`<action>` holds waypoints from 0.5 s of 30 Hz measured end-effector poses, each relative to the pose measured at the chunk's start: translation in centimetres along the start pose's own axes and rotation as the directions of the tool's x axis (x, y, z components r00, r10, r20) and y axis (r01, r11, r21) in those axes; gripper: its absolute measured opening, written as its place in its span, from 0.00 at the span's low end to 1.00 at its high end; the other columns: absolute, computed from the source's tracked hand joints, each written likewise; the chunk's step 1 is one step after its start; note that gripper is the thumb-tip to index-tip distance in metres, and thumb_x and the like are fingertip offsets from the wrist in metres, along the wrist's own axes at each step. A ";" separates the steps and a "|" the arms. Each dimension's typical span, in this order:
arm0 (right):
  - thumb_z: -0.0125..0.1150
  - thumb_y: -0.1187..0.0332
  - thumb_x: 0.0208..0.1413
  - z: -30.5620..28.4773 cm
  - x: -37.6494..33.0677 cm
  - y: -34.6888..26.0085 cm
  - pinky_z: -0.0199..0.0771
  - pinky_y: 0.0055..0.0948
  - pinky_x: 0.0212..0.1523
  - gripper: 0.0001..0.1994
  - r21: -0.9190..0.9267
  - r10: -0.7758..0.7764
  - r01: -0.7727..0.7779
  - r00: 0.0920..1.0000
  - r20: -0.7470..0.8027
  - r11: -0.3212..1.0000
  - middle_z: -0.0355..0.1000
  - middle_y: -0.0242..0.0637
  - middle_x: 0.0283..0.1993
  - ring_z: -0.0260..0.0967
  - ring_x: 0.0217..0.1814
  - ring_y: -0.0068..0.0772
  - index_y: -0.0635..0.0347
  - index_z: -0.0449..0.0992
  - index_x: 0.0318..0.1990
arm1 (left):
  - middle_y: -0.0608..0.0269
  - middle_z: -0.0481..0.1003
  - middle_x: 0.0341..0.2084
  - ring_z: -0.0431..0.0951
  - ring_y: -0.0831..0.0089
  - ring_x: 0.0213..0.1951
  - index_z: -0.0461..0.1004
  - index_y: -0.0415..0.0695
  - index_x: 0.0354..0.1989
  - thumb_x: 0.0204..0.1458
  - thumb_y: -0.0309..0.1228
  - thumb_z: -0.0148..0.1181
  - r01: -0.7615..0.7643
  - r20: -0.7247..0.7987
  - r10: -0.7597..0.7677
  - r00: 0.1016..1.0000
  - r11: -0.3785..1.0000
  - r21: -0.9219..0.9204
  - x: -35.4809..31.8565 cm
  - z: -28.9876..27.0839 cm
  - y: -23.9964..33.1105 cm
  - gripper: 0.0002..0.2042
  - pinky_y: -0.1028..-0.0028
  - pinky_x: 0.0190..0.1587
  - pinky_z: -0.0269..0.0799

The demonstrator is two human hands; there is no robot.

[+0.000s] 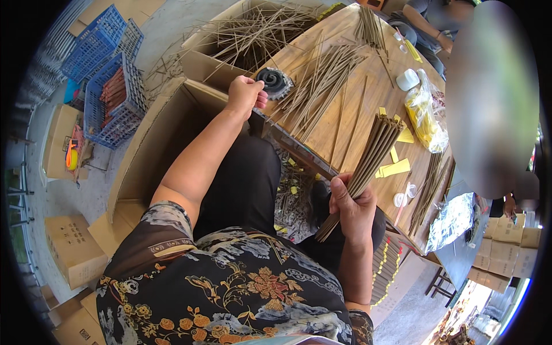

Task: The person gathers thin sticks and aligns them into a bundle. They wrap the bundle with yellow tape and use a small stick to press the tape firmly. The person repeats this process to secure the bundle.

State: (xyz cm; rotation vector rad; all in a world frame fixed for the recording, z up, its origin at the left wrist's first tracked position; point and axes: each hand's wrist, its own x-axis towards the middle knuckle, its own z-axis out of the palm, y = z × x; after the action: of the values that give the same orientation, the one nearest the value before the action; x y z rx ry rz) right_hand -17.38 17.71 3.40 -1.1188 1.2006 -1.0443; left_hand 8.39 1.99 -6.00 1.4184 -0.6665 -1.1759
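My right hand is wrapped round the lower part of a bundle of brown incense sticks, which slants up and away to the right. My left hand is stretched out over the table's left corner with its fingers pinched together. What they hold, if anything, is hidden. Just beyond the fingertips lies a round dark dish with a spiral centre and a pale frilled rim. Loose sticks are spread on the wooden table to its right. Several yellow paper strips lie behind the bundle.
A cardboard box of tangled sticks stands beyond the left hand, and an open carton sits by my left arm. Blue crates are farther left. A plastic bag with yellow contents rests on the table. Another person sits across.
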 end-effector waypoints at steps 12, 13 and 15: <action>0.57 0.70 0.52 -0.5 0.1 1.0 0.58 0.14 0.15 0.07 0.014 0.027 -0.028 0.999 0.016 1.000 0.62 0.27 0.16 0.57 0.14 0.15 0.64 0.69 0.31 | 0.64 0.70 0.16 0.68 0.77 0.18 0.67 0.40 0.27 0.45 0.29 0.57 -0.278 -0.107 0.387 0.916 0.804 0.526 0.3 -1.4 0.9 0.07 0.75 0.21 0.64; 0.58 0.69 0.51 -0.6 0.0 1.0 0.58 0.14 0.15 0.07 0.012 0.027 -0.027 1.000 0.002 1.000 0.62 0.27 0.16 0.57 0.14 0.15 0.64 0.69 0.31 | 0.65 0.70 0.17 0.69 0.77 0.20 0.68 0.40 0.27 0.45 0.30 0.58 -0.362 -0.106 0.556 0.825 0.662 0.657 0.0 -1.5 0.9 0.07 0.74 0.23 0.65; 0.58 0.69 0.51 -0.9 -0.2 1.1 0.58 0.14 0.15 0.07 0.012 0.034 -0.034 0.999 -0.026 0.999 0.62 0.27 0.16 0.57 0.14 0.15 0.64 0.69 0.31 | 0.65 0.69 0.20 0.70 0.73 0.24 0.70 0.43 0.26 0.43 0.32 0.60 -0.355 -0.096 0.629 0.771 0.550 0.756 -3.2 -1.0 2.9 0.07 0.72 0.28 0.65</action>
State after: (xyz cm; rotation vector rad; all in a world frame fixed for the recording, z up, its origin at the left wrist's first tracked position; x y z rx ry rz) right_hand -18.23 17.98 2.30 -1.0750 1.2282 -1.0416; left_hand 8.85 4.59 -2.50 1.8288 -1.2454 -0.1345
